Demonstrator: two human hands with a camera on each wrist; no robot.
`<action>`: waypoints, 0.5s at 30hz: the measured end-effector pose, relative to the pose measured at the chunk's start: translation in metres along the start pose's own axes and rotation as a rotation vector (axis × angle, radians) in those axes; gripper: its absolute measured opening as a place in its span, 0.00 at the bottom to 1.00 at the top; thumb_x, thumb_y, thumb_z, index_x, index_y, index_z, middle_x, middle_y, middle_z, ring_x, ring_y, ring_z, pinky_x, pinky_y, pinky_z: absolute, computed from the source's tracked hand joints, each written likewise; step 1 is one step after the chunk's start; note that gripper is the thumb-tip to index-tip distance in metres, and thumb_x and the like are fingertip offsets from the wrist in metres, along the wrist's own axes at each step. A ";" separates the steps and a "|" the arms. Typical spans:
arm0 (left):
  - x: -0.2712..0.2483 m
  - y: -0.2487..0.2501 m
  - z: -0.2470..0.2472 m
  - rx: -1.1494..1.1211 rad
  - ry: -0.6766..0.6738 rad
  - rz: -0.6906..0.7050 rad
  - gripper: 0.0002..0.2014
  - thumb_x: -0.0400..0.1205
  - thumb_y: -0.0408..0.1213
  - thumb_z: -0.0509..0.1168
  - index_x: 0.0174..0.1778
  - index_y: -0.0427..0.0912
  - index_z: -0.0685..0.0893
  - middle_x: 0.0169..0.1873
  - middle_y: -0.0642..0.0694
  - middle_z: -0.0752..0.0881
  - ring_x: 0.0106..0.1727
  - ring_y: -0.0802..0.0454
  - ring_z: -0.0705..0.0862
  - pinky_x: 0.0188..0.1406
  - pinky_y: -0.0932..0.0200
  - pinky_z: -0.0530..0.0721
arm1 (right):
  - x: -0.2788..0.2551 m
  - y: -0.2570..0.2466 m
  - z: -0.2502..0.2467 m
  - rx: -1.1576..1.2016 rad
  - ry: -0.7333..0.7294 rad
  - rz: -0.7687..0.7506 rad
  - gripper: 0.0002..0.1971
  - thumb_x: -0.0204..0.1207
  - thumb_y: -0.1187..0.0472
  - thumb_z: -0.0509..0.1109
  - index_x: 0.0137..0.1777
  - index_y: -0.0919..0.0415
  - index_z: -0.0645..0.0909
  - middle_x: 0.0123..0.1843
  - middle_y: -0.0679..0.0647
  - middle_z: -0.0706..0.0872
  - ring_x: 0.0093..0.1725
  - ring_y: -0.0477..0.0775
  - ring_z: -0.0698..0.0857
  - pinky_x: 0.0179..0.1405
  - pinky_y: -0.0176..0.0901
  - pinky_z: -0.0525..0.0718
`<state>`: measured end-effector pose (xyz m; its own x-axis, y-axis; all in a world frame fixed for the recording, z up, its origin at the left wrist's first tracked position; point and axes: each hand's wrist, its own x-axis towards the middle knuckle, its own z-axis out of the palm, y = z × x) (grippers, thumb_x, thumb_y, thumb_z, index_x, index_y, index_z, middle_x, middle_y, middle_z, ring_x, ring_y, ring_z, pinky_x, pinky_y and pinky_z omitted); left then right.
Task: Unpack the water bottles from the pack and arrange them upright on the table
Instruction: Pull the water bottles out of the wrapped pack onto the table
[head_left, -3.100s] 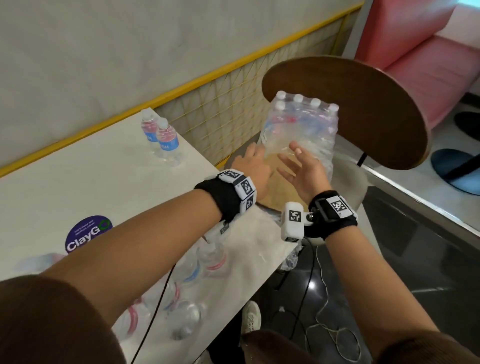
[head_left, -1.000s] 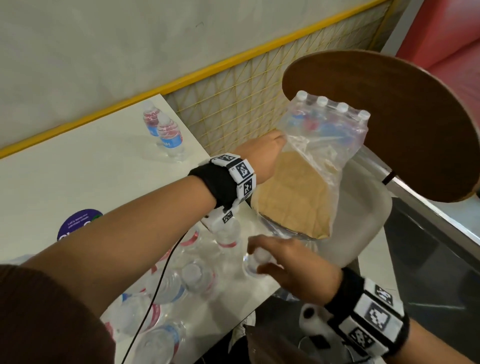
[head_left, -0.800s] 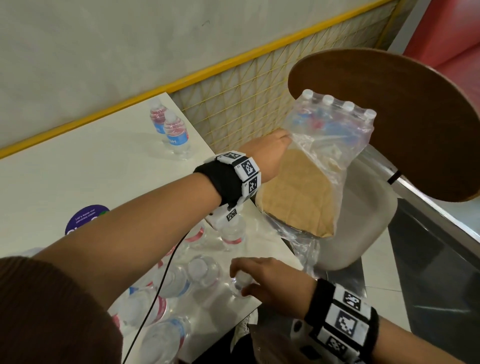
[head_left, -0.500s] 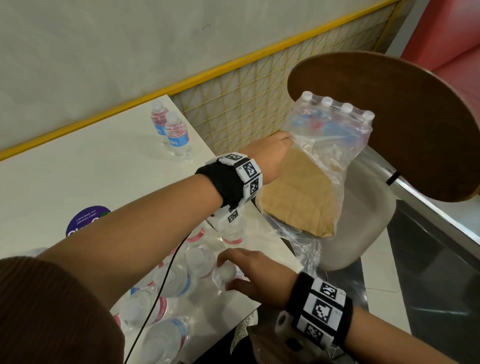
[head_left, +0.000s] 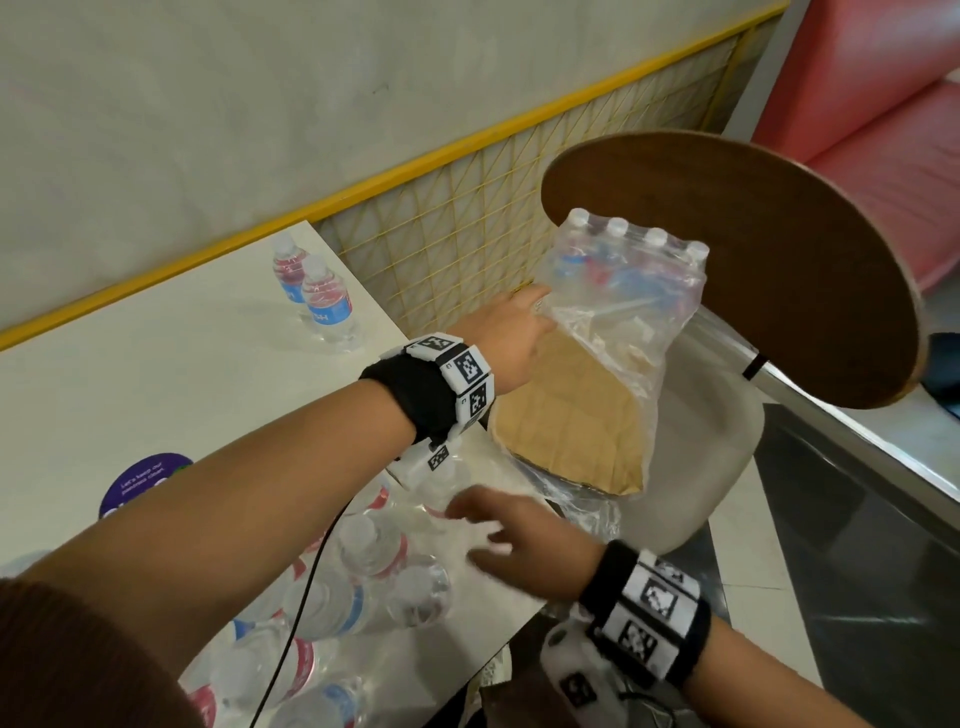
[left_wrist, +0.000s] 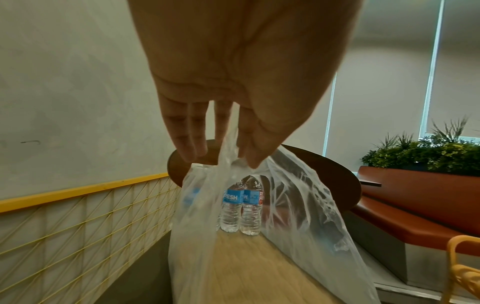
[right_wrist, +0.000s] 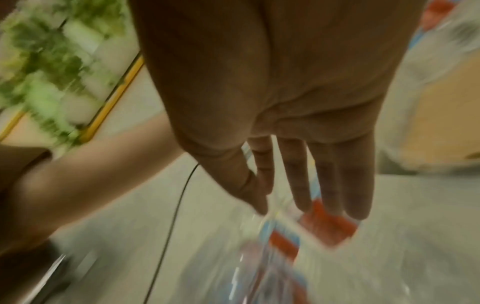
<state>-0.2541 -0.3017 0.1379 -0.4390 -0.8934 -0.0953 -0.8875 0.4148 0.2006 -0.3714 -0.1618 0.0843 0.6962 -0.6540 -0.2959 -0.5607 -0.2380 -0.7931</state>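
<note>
One more bottle (head_left: 423, 595) now stands on the table (head_left: 156, 374); the right hand (head_left: 511, 540) has let go, fingers spread, while the left hand (head_left: 511, 332) keeps pinching the pack (head_left: 623, 291) open for the next.

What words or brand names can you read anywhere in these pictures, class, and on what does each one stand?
"RESH": blue label of a bottle in the pack.
"RE / FR": red label, neighbouring bottle.
"SH", partly hidden: bottle on the table.
Purple sticker: too small to read.
Wristband markers: patterns, no words.
</note>
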 end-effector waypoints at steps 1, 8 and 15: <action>0.001 0.001 0.001 -0.001 -0.006 0.013 0.21 0.82 0.32 0.59 0.73 0.42 0.76 0.82 0.48 0.58 0.78 0.44 0.66 0.71 0.46 0.75 | 0.004 0.009 -0.014 0.015 0.101 0.054 0.18 0.77 0.67 0.66 0.66 0.56 0.76 0.60 0.46 0.82 0.59 0.46 0.82 0.57 0.37 0.81; 0.009 0.018 0.000 -0.280 0.153 -0.001 0.19 0.79 0.19 0.59 0.61 0.38 0.83 0.60 0.43 0.84 0.59 0.46 0.83 0.61 0.50 0.81 | 0.069 0.073 -0.112 0.058 0.571 0.378 0.18 0.80 0.66 0.63 0.70 0.62 0.74 0.65 0.55 0.81 0.63 0.55 0.81 0.67 0.48 0.78; 0.017 0.026 -0.008 -0.378 0.227 -0.074 0.16 0.81 0.21 0.58 0.56 0.42 0.84 0.57 0.46 0.84 0.57 0.50 0.82 0.59 0.51 0.81 | 0.139 0.124 -0.186 -0.352 0.300 0.590 0.20 0.79 0.57 0.58 0.71 0.48 0.72 0.73 0.58 0.78 0.69 0.60 0.79 0.66 0.53 0.78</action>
<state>-0.2833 -0.3074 0.1488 -0.2966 -0.9512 0.0851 -0.7836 0.2933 0.5476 -0.4275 -0.4153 0.0438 0.1115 -0.9001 -0.4211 -0.9485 0.0300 -0.3153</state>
